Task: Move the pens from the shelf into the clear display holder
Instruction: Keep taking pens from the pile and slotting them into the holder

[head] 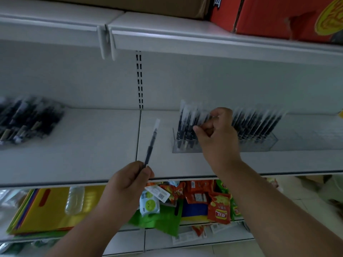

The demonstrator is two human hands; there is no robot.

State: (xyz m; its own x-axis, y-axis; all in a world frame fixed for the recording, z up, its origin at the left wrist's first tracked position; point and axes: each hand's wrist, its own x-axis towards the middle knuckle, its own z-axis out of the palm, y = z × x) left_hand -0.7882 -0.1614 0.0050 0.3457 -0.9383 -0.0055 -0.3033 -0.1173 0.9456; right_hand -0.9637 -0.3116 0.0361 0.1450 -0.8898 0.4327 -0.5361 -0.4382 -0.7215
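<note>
A clear display holder [267, 143] stands on the white shelf [83, 154], right of centre, with several dark pens upright in it. My right hand [217, 134] reaches over its left half and pinches the clear cap of one upright pen [203, 117]. My left hand [130, 180] hovers at the shelf's front edge and pinches the lower end of a single dark pen [151, 142], its clear cap pointing up and right. A blurred pile of loose pens [27, 119] lies at the far left of the shelf.
An upper shelf [204, 38] overhangs, carrying a red carton [289, 17] and a brown box. Below the front edge lie snack packets [204, 199], yellow folders [52, 206] and a plastic bottle [75, 199].
</note>
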